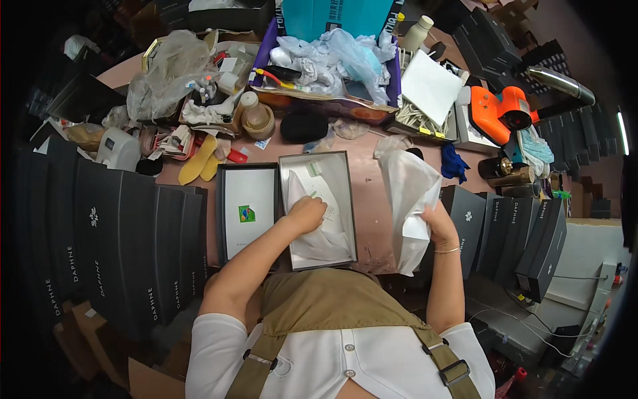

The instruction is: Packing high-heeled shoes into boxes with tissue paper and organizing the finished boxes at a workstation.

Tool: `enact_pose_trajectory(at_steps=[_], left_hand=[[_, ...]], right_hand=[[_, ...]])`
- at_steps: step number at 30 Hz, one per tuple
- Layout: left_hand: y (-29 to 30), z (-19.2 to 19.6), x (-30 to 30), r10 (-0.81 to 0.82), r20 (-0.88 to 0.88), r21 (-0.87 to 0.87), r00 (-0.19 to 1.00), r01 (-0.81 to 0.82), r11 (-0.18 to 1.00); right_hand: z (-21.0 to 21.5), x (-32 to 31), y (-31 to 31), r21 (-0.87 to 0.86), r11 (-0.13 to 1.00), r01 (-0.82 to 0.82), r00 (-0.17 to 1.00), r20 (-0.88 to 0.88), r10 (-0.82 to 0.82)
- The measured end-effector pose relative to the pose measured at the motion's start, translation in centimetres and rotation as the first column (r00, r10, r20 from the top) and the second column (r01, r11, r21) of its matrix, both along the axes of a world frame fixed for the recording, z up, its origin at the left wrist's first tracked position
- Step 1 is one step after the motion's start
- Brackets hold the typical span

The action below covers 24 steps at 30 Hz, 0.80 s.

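An open grey shoe box stands on the table in front of me, with thin white wrapping paper and a small printed card inside. Over it, my left hand is closed, with the wrapping paper bunched at its fingers; its fingertips are partly hidden. Directly left of the box lies its dark-rimmed lid, white inside, with a small green sticker. To the right of the box, my right hand grips the edge of a limp, translucent white wrapping sheet hanging above the table. What the sheet may enclose is hidden.
Dark shoe boxes stand in rows on the left, and more boxes on the right. Behind are a purple bin of crumpled plastic, yellow insoles, a blue cloth and an orange device.
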State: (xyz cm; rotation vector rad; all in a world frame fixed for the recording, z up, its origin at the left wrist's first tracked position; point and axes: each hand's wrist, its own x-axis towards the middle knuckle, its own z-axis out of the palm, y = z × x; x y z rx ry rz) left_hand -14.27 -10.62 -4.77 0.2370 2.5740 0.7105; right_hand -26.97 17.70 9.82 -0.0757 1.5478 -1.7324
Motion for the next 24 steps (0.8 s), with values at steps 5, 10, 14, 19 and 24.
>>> enact_pose_trajectory(at_steps=[5, 10, 14, 19, 24], left_hand=[[1.8, 0.1, -0.3, 0.065, -0.503, -0.008, 0.862, -0.08, 0.997], [2.2, 1.0, -4.6, 0.124, -0.53, 0.038, 0.839, -0.123, 0.992], [1.4, -1.3, -5.9, 0.383, -0.198, 0.472, 0.902, -0.255, 0.844], [5.4, -1.6, -6.3, 0.655, 0.098, 0.527, 0.749, -0.597, 0.605], [5.9, -2.7, -4.2, 0.677, 0.377, 0.695, 0.632, -0.676, 0.244]], right_hand=[[-1.0, 0.8, 3.2, 0.015, 1.0, 0.016, 0.999, 0.029, -0.017], [-0.8, 1.0, 0.2, 0.017, 0.985, -0.172, 0.984, 0.055, 0.171], [-1.3, 1.8, -0.7, -0.064, 0.985, -0.158, 0.985, 0.054, 0.162], [-1.9, 3.2, -0.3, -0.074, 0.989, -0.126, 0.988, 0.085, 0.133], [-3.1, 4.2, 0.7, -0.062, 0.994, -0.085, 0.991, 0.095, 0.091]])
